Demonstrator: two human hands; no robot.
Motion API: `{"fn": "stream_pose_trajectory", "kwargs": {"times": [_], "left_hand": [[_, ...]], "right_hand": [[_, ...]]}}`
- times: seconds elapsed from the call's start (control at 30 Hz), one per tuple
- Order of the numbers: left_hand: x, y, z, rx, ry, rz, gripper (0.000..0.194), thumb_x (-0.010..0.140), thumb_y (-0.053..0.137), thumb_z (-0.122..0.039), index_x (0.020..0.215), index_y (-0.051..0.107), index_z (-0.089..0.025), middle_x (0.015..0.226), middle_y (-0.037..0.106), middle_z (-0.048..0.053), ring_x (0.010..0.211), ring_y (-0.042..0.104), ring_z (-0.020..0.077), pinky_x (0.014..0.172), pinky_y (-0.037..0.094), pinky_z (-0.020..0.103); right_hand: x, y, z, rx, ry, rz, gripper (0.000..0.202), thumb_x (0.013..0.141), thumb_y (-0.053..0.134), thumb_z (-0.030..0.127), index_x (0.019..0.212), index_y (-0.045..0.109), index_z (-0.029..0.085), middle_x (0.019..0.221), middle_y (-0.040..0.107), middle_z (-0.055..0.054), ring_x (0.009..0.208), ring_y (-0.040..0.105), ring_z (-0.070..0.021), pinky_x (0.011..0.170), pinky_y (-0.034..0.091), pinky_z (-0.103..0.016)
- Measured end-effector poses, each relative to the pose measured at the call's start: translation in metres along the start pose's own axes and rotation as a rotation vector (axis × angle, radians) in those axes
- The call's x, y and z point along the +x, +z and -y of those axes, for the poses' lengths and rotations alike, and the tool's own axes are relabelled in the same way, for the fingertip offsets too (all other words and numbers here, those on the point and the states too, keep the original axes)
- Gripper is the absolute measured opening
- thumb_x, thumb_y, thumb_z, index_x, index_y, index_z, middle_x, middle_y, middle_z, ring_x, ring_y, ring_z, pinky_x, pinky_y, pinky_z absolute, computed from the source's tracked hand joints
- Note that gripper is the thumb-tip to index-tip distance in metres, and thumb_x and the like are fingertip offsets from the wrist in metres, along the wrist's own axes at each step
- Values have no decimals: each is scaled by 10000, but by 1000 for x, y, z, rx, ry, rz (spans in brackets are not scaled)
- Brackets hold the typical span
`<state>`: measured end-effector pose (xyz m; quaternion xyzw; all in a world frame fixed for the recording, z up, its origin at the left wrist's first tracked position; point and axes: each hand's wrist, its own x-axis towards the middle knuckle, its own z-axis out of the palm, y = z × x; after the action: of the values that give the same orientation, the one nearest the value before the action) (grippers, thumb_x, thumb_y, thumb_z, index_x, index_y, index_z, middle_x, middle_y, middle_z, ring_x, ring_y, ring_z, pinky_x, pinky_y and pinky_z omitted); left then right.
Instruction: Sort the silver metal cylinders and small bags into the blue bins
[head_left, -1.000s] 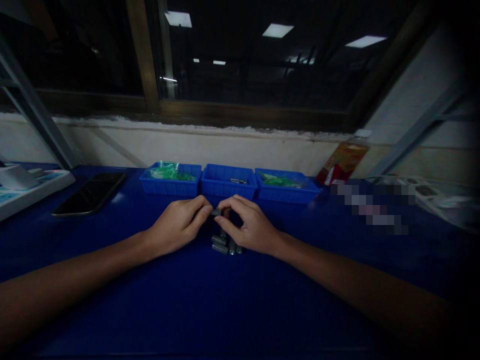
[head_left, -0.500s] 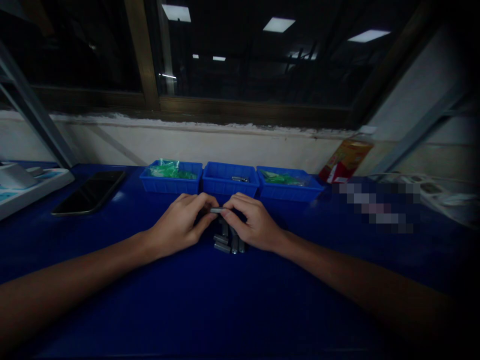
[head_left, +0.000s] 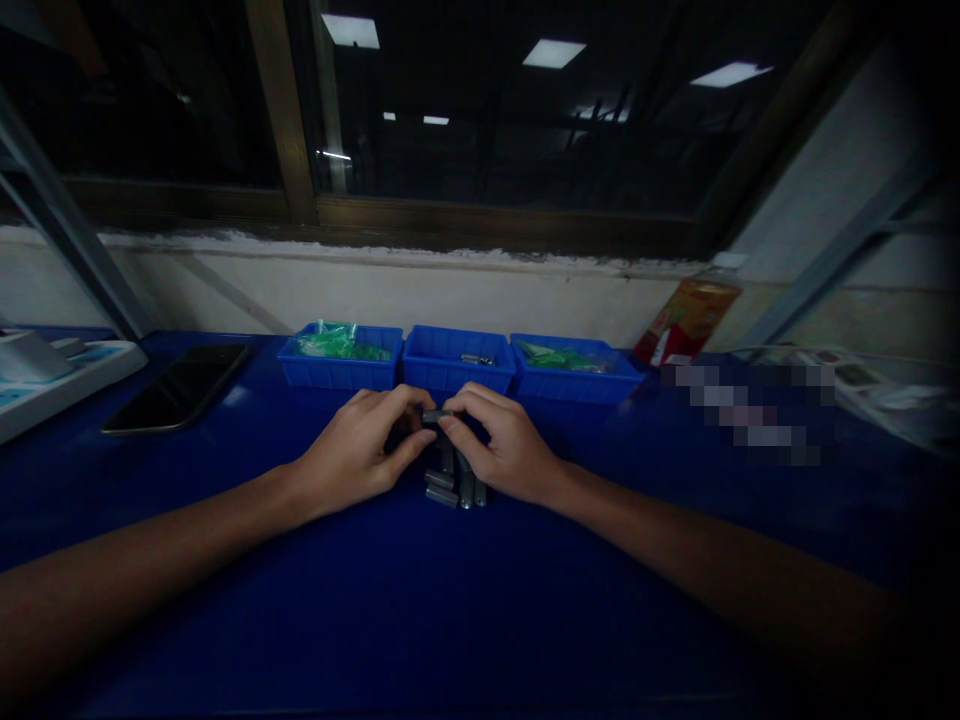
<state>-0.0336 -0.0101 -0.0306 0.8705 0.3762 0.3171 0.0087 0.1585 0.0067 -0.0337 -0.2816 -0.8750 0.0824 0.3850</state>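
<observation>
My left hand (head_left: 373, 440) and my right hand (head_left: 504, 440) meet near the middle of the blue table (head_left: 465, 610). Between their fingertips is a small grey metal piece (head_left: 434, 416), pinched at its left end by the left fingers and at its right end by the right ones. Below it, several similar metal cylinders (head_left: 442, 495) lie on the table, partly hidden by my right hand. Behind the hands, the middle blue bin (head_left: 457, 374) holds a few small shiny metal parts (head_left: 477, 360).
Left and right blue bins (head_left: 341, 374) (head_left: 576, 384) hold green items in clear plastic. A phone (head_left: 178, 388) and a white power strip (head_left: 67, 375) lie at the left. An orange-red packet (head_left: 688, 322) stands against the wall at the right.
The metal piece sits slightly higher between the fingertips, and my left thumb has shifted a little, lying just below it. The view has moved slightly; the loose cylinders look unchanged.
</observation>
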Motion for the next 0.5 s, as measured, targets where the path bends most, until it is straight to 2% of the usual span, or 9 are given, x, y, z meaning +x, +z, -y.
{"fn": "stream_pose_trajectory", "kwargs": {"times": [0.13, 0.2, 0.3, 0.43, 0.5], "left_hand": [[-1, 1, 1, 20, 15, -8, 152, 885, 434, -290, 966, 499, -178, 796, 632, 7, 733, 594, 139, 675, 420, 282], [0, 1, 1, 19, 14, 2, 164, 896, 413, -296, 966, 504, -178, 816, 640, 12, 747, 597, 143, 686, 420, 292], [1, 0, 0, 13, 7, 20, 191, 912, 375, -305, 943, 515, -179, 845, 646, 19, 765, 597, 146, 698, 416, 301], [2, -1, -1, 24, -17, 48, 246, 919, 345, -331, 849, 518, -171, 741, 621, 4, 681, 577, 137, 670, 405, 303], [2, -1, -1, -2, -23, 43, 224, 911, 363, -339, 885, 507, -168, 740, 617, 2, 681, 580, 133, 666, 412, 295]], "right_hand": [[-1, 0, -1, 11, -16, 11, 195, 878, 415, 274, 751, 517, 168, 693, 515, -11, 684, 496, -117, 655, 411, -277], [-1, 1, -1, 15, -12, -2, 138, 854, 462, 291, 840, 519, 167, 749, 533, -18, 721, 513, -122, 677, 424, -283], [-3, 1, -1, 11, -32, -19, 211, 801, 544, 297, 960, 502, 165, 830, 544, -31, 780, 527, -135, 710, 440, -295], [-3, 1, 0, 6, -86, -17, 98, 820, 499, 219, 900, 525, 170, 835, 540, -35, 784, 521, -131, 716, 442, -295], [-3, 0, 0, 7, -88, -32, 90, 831, 478, 207, 889, 534, 168, 841, 537, -40, 790, 517, -131, 716, 442, -295]]}}
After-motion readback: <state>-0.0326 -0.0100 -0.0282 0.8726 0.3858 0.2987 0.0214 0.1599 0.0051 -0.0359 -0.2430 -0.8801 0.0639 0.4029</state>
